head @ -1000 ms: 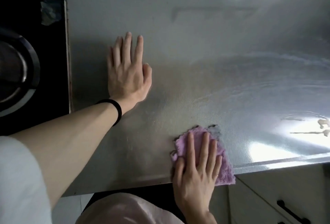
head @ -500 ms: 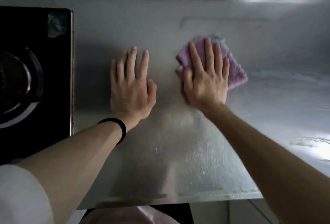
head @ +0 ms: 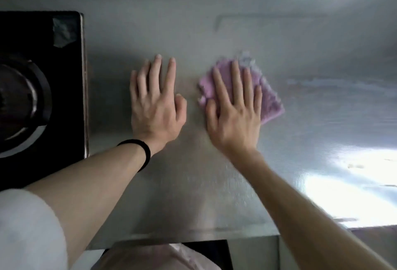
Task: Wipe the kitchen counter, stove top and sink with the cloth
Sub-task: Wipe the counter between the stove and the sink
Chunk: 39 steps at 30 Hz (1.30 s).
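Step in hand: wiping the counter; I judge this the first of the three surfaces, with the stove top at my left not yet reached and the sink nowhere in view.
Cloth: a lilac rag lying flat on the steel, mid-counter toward the back wall, under my right hand.
Right hand: palm down on the cloth, fingers spread wide and straight, pressing rather than gripping; the edges are blurred.
Left hand: flat on bare steel just beside the cloth, not touching it, fingers fanned, holding nothing; a black band sits on the wrist.
Counter surface: pale streaks to the right of the cloth, bright glare near the front right edge.
Next move: I judge it calls for even downward pressure and a sweep toward those streaks on the right, keeping the rag from bunching under my palm.
Risk: my braced left hand covers a patch that will need its own pass.
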Available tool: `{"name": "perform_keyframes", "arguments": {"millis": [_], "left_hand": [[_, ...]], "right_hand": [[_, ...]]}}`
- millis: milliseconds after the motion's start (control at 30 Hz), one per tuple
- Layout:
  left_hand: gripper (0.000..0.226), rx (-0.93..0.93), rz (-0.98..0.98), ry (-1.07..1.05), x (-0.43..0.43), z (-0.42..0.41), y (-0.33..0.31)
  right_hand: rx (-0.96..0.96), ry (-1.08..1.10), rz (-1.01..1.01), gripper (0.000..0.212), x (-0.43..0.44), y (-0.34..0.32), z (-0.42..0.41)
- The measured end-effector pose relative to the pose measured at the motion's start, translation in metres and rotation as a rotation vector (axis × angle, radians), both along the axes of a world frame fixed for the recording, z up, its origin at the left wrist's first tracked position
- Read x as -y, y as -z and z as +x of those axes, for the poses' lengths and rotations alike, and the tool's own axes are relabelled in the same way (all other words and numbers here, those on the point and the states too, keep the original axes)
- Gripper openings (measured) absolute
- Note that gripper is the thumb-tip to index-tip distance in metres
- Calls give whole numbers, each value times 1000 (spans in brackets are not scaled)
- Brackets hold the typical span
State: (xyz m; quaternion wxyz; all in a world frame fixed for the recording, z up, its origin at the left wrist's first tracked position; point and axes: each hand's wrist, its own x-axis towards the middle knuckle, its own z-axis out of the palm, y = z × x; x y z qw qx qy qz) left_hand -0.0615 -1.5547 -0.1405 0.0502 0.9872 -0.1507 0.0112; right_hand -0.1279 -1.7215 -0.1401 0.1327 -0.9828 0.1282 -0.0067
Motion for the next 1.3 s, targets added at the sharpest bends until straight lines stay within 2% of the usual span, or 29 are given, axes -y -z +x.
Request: {"name": "perform_keyframes", "arguments": {"millis": [133,233,467,633,767,867,967,1300], "left_hand": [[75,-16,-25,-8,1,1,3],[74,-10,-27,-2,1,2,4],[74,-24,-34,2,1,2,2],[74,-42,-33,10,-1,1,-1],[73,-40,-27,19,-2,1,-2],[73,-36,-32,34,-6,1,-1],[73,-33,-37,42,-8,0,0],[72,4,-61,33,-5,1,7]], "right_hand": [[-116,-56,11,67,-59,-6,-159],[-202,-25,-3,71,-91,-11,-220],[-262,107,11,72,-129,-14,-193],[-220,-112,84,67,-195,-14,-151],[-145,-136,143,53,-209,-10,-133],[-92,-186,153,54,-192,-8,-133],[-95,-192,81,60,-155,-4,-142],[-166,257,-40,63,72,-15,-201]]}}
